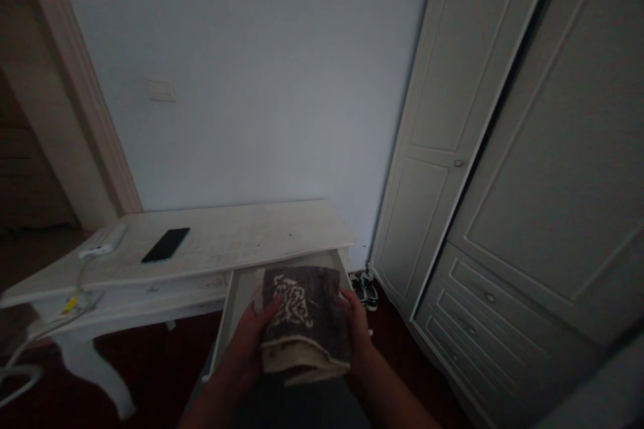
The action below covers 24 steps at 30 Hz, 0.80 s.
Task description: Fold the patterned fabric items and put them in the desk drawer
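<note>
A folded towel (pixel 322 305), dark grey-brown with a pale swirling pattern and a beige underside, is held between both my hands. My left hand (pixel 256 325) grips its left edge, the thumb lying on top. On the opposite edge, my right hand (pixel 358 322) clasps the cloth, with most of its fingers hidden behind or under it. Beneath the towel is a pulled-out drawer (pixel 233 298) of the white desk (pixel 241 228); the towel covers much of the drawer's inside.
A dark phone (pixel 166 245) and a white power strip (pixel 104 241) with a cable lie on the desk's left part. Dark shoes (pixel 369 291) stand on the red-brown floor beside the desk. A white wardrobe (pixel 433 208) with small drawers (pixel 483 301) rises on the right.
</note>
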Motion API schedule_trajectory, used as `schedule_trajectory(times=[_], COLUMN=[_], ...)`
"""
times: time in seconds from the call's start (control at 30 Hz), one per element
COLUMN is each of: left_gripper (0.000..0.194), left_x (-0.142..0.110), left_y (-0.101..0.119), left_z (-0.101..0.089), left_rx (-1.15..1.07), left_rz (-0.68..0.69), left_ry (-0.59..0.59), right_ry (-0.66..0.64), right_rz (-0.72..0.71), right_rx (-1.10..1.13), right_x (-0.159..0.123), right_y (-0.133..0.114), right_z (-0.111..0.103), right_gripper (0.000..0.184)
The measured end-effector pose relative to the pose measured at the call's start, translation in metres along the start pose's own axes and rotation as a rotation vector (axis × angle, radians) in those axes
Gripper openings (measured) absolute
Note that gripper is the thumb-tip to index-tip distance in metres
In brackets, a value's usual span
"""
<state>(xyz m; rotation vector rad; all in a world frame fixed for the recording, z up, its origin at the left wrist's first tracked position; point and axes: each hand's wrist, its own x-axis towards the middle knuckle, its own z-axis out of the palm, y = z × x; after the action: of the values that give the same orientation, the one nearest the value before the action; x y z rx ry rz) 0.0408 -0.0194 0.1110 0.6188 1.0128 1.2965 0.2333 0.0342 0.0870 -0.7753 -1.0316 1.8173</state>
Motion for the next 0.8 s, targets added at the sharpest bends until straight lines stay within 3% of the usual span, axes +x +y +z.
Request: schedule_trajectory(times=[0.1, 0.23, 0.4, 0.53, 0.67, 0.8], left_gripper=[0.076, 0.066, 0.062, 0.065, 0.062, 0.060], left_x=[0.003, 0.008, 0.007, 0.003, 0.004, 0.013], left_y=[0.002, -0.001, 0.006, 0.010, 0.004, -0.003], left_z=[-0.004, -0.020, -0.037, -0.041, -0.047, -0.056], left_rx=[0.030, 0.147, 0.465, 0.677, 0.639, 0.455], left_rz=[0.046, 0.087, 0.261, 0.378, 0.369, 0.285], left_ry=[0.071, 0.162, 0.137, 0.167, 0.170, 0.135], right_ry=[-0.067, -0.024, 0.052, 0.079, 0.073, 0.088], right_rz=[0.097, 0.128, 0.119, 0.084, 0.083, 0.107], right_rx=[0.137, 0.178, 0.103, 0.185, 0.365, 0.449], right_x=[-0.008, -0.012, -0.006, -0.003, -0.006, -0.010], right_y=[0.005, 0.010, 0.012, 0.013, 0.010, 0.008], right_z=[0.006, 0.001, -0.013, -0.015, -0.014, -0.016], right_gripper=[0.067, 0.057, 0.056, 0.057, 0.057, 0.054])
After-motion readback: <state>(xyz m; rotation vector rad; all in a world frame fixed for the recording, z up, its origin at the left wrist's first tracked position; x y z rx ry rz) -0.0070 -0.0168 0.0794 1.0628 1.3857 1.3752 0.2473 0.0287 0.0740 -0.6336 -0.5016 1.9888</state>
